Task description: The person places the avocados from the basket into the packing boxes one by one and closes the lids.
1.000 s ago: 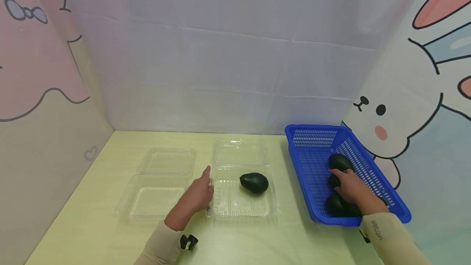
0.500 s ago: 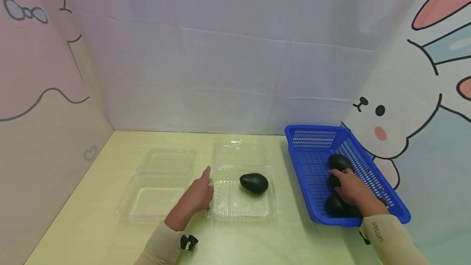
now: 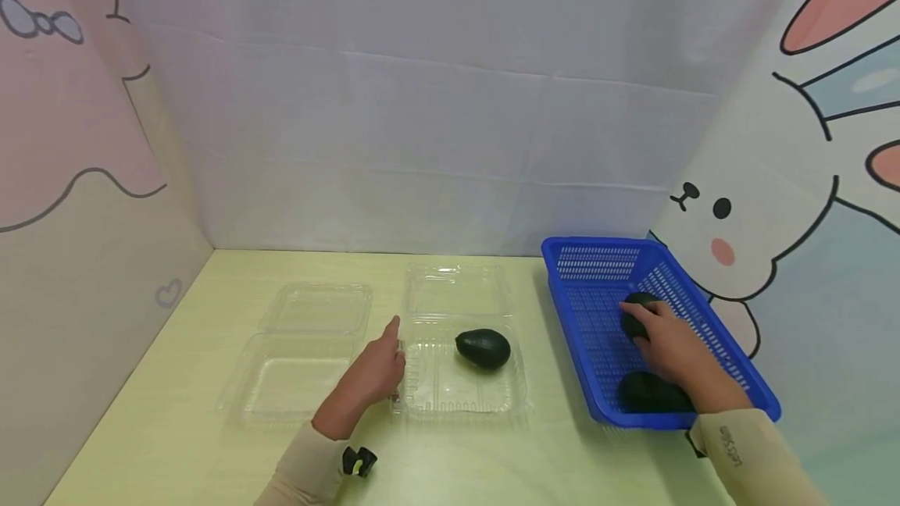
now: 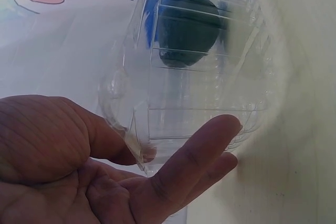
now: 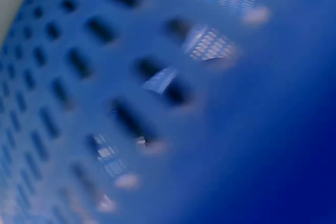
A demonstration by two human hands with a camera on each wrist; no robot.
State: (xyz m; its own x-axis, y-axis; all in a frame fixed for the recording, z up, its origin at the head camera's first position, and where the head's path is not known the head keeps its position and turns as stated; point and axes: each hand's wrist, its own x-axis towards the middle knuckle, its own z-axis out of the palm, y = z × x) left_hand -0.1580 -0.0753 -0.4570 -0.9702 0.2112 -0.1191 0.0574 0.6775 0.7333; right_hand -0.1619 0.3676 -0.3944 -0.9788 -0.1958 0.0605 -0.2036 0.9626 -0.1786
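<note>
In the head view my left hand (image 3: 373,369) is at the left side of an open clear plastic clamshell container (image 3: 432,400). The left wrist view shows the thumb (image 4: 113,142) over the container's rim and the fingers along its outer wall, pinching the edge. One dark green avocado (image 3: 483,349) lies inside this container. My right hand (image 3: 671,346) reaches into a blue plastic basket (image 3: 583,350) and grips an avocado (image 3: 635,324), partly covered by the fingers. Another avocado (image 3: 652,393) lies at the basket's near end. Only the blurred slotted basket wall (image 5: 105,77) fills the right wrist view.
A second clear clamshell container (image 3: 302,385) lies open on the pale table (image 3: 450,467) to the left. White cloth (image 3: 450,139) hangs behind the table, and a rabbit-printed sheet (image 3: 773,201) rises beside the basket.
My right hand has moved slightly up and toward the back of the basket with the avocado, which now covers where the farther one showed. The left hand keeps its hold on the container.
</note>
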